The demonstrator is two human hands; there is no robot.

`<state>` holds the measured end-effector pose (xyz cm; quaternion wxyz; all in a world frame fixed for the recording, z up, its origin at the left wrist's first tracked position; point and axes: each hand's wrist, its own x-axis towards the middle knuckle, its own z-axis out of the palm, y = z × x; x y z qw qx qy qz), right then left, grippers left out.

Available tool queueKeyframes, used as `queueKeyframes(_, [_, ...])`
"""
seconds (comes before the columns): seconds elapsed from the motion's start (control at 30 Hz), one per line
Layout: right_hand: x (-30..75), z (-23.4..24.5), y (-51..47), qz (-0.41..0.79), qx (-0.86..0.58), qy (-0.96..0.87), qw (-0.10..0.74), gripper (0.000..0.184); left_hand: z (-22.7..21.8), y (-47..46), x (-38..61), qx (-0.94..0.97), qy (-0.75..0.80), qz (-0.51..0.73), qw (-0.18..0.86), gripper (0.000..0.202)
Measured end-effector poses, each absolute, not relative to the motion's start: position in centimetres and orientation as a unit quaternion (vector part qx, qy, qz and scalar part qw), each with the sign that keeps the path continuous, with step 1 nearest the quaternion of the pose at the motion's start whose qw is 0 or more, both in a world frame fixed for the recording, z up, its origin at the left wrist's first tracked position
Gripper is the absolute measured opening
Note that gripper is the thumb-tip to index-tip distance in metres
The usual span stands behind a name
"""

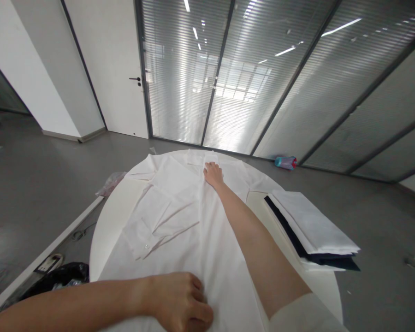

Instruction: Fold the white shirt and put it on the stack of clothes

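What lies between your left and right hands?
In the head view, a white shirt spread on the round table lies between the left hand and the right hand.

Worn clothing — lower right of the frame
A white sleeve [306, 313] is seen there — the right forearm [249, 230] and left forearm [76, 299] are left bare.

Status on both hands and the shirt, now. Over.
Left grip curled on white shirt. Right grip flat on its far end. Folded clothes stack to the right on round table.
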<state>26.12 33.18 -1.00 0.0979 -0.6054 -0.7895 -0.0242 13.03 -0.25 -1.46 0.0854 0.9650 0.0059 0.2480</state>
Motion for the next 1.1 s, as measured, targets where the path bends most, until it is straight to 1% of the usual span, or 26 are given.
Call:
queueKeyframes(0.1, [26.1,-1.3,34.2,-0.021,-0.592,-0.801,0.084,0.055,-1.6,-0.1,13.0,0.968,0.007,0.234,0.092,0.028])
queueKeyframes(0.2, [26.0,-1.6,35.5,0.016,-0.600,-0.798,0.046,0.060,-1.9,0.1,12.8,0.971,-0.001,0.208,0.114,0.019])
queueKeyframes(0.33, [26.1,-2.3,36.6,0.059,-0.609,-0.791,0.015,0.064,-2.5,0.0,12.4,0.973,0.009,0.181,0.142,0.012])
queueKeyframes(0.43, [26.1,-2.7,36.9,0.073,-0.610,-0.789,0.006,0.066,-2.0,-0.2,12.4,0.975,0.018,0.172,0.139,0.009])
queueKeyframes(0.53, [26.1,-2.9,36.8,0.075,-0.610,-0.789,0.006,0.067,-0.1,0.3,13.1,0.980,0.015,0.172,0.097,0.019])
queueKeyframes(0.6, [26.1,-2.9,36.7,0.074,-0.610,-0.789,0.010,0.067,1.3,1.4,14.2,0.982,0.049,0.176,0.052,0.026])
queueKeyframes(0.7, [26.2,-2.7,36.7,0.071,-0.606,-0.792,0.018,0.069,2.2,3.3,16.6,0.978,0.076,0.193,-0.019,0.021])
queueKeyframes(0.73, [26.2,-2.6,36.7,0.066,-0.603,-0.795,0.022,0.070,2.0,3.9,17.4,0.977,0.064,0.202,-0.032,0.021])
queueKeyframes(0.77, [26.1,-2.5,36.9,0.058,-0.598,-0.799,0.027,0.070,1.6,4.3,18.1,0.976,0.049,0.211,-0.035,0.025])
queueKeyframes(0.87, [25.7,-2.3,37.5,0.045,-0.586,-0.808,0.033,0.072,-0.1,4.8,19.3,0.977,0.028,0.212,-0.009,0.045])
queueKeyframes(0.93, [25.2,-2.3,38.0,0.054,-0.590,-0.805,0.029,0.075,-1.2,4.7,19.4,0.979,0.024,0.201,-0.001,0.044])
queueKeyframes(1.1, [24.4,-2.7,39.4,0.072,-0.613,-0.786,0.023,0.083,-2.3,4.4,19.1,0.983,0.013,0.183,-0.024,0.038])
